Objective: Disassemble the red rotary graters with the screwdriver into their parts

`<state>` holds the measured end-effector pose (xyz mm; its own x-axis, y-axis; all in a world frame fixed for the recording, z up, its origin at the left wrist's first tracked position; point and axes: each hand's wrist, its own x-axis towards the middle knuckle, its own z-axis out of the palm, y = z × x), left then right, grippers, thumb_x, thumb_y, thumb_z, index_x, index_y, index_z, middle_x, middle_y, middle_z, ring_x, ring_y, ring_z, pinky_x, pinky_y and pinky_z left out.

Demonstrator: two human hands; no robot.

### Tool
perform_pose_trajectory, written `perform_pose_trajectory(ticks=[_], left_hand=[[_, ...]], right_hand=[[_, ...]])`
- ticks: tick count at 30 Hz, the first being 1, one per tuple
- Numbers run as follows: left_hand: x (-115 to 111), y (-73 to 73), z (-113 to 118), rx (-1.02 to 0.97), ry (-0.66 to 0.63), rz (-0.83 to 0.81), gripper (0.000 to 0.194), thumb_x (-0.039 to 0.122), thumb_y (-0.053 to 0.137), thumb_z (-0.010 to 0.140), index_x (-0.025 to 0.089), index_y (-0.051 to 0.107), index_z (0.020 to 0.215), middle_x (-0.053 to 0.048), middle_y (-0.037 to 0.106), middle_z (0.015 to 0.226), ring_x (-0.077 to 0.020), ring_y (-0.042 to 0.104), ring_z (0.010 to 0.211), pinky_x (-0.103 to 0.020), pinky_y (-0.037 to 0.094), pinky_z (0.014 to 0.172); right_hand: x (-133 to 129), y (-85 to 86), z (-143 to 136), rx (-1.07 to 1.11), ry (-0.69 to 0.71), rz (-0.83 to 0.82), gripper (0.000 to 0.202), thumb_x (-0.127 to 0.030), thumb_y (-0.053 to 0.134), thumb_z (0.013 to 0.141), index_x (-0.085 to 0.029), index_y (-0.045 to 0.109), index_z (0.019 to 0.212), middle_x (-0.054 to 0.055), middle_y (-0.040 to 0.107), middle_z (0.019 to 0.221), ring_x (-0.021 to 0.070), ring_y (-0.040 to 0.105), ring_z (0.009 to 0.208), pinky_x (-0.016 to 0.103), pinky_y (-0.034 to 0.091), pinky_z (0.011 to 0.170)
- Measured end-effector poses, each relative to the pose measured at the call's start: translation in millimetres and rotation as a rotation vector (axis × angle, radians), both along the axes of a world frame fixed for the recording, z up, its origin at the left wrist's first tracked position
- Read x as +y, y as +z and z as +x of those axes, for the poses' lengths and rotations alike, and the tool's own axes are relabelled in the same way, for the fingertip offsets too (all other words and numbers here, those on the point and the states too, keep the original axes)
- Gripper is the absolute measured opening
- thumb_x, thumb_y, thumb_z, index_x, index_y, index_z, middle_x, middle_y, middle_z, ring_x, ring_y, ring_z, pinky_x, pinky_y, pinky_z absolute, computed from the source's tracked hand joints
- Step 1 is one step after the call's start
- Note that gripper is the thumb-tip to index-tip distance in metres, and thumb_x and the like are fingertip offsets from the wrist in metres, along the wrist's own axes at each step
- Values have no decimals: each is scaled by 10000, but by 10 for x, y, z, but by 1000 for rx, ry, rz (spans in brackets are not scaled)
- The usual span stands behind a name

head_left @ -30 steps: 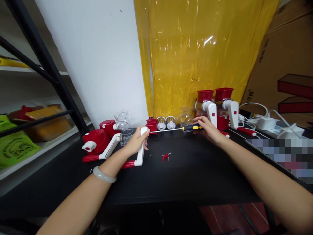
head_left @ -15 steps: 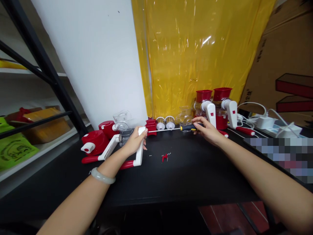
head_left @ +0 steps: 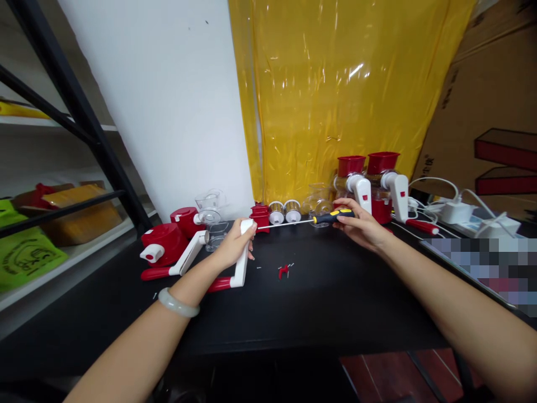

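Observation:
My left hand [head_left: 235, 244] is wrapped round a white crank arm [head_left: 240, 272] that has a red handle [head_left: 220, 284] at its lower end. In my right hand [head_left: 359, 224] is a screwdriver [head_left: 334, 216] with a black and yellow grip, held by the fingers. Its long shaft runs level to the left, and the tip meets the upper part of the crank arm by my left thumb. Below, on the black table [head_left: 327, 302], lie a small red part [head_left: 283, 271] and several small screws.
Red housings [head_left: 164, 244] and another white crank [head_left: 191, 254] stand at the left. Two drums [head_left: 292, 211], a red part [head_left: 260, 217] and clear parts are at the back. Assembled red and white machines [head_left: 384, 162] and white cables [head_left: 455, 210] are at the right.
The fingers of my right hand have shifted on the screwdriver's grip, showing more of its yellow and black end. My left hand stays on the crank arm.

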<state>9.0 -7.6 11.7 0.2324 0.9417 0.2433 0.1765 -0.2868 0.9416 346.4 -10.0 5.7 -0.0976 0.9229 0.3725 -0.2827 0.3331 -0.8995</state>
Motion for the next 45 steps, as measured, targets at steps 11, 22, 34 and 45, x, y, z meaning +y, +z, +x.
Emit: perform_pose_trajectory(ticks=[11, 22, 34, 45], left_hand=[[7, 6, -15, -19, 19, 24, 463, 564, 636, 794, 214, 415, 1001, 57, 465, 747, -97, 511, 527, -268, 540, 381], [2, 13, -16, -12, 22, 19, 461, 563, 628, 804, 211, 414, 1012, 56, 465, 756, -95, 509, 533, -265, 540, 382], [1, 8, -8, -3, 18, 2, 468, 569, 628, 798, 212, 412, 1010, 63, 466, 732, -93, 507, 520, -266, 541, 388], [-9, 51, -15, -21, 27, 10, 491, 586, 631, 788, 209, 408, 1011, 60, 470, 756, -90, 504, 527, -266, 542, 389]], right_hand=[[79, -51, -4, -386, -224, 63, 456, -678, 530, 831, -247, 547, 979, -51, 498, 513, 133, 483, 445, 282, 389, 472], [14, -11, -16, -65, -52, 9, 439, -339, 812, 663, -288, 595, 1042, -28, 562, 863, 117, 564, 722, 283, 477, 665], [56, -27, -3, -346, -240, 56, 431, -673, 493, 848, -266, 545, 982, -4, 575, 776, 166, 588, 666, 350, 515, 650], [51, -49, -28, -198, -135, 16, 375, -468, 742, 726, -266, 567, 989, -22, 579, 881, 120, 562, 668, 300, 502, 634]])
